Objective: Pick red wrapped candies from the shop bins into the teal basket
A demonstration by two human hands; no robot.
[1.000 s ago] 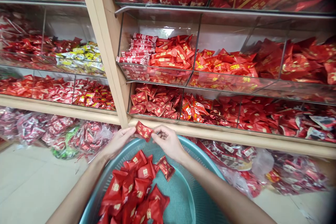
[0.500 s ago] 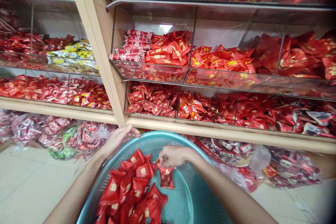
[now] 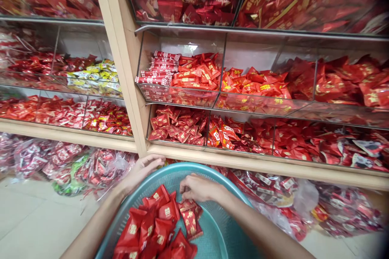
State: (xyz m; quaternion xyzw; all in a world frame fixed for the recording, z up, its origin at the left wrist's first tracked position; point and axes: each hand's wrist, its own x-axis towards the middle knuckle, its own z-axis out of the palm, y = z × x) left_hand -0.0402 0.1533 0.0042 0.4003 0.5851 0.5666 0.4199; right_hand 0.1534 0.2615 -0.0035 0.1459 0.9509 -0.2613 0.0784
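A teal mesh basket (image 3: 212,247) sits low in front of me with a heap of red sweet packets (image 3: 152,226) in its left half. My left hand (image 3: 142,171) lies on the basket's far rim with its fingers stretched out and nothing in them. My right hand (image 3: 199,188) hovers inside the basket with curled fingers, its fingertips closed on the top edge of one red packet (image 3: 191,220) lying beside the heap.
A wooden shelf unit (image 3: 127,89) holds clear bins of red wrapped sweets (image 3: 188,77), with one bin of yellow-white packets (image 3: 94,75). Clear bags of sweets (image 3: 75,162) lie on the tiled floor under the shelf on both sides of the basket.
Both hands held one packet above the basket. The right hand carried it down beside the heap, while the left hand let go and settled on the rim.
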